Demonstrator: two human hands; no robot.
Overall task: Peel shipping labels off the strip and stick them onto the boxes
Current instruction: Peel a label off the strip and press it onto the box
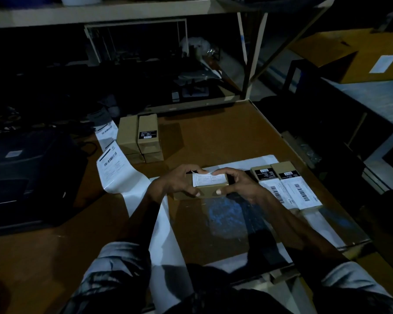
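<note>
Both hands are on the job here: the left hand [177, 181] and the right hand [238, 183] grip a small brown box [210, 190] from either end, thumbs on its near face, fingers curled over the top. A white label [209, 179] sits on the upper face, fingertips pressing its far edge. The box is held at the middle of the counter [225, 134]. At three o'clock, two labelled boxes [288, 189] lie side by side; at eleven o'clock, a stack of bare boxes [141, 138] waits. The label strip [114, 165] runs off at nine to ten o'clock. The risk from here, I'd say: uneven pressing traps a crease, or the label sets crooked, and in light this dim a lifted corner is easy to miss
</note>
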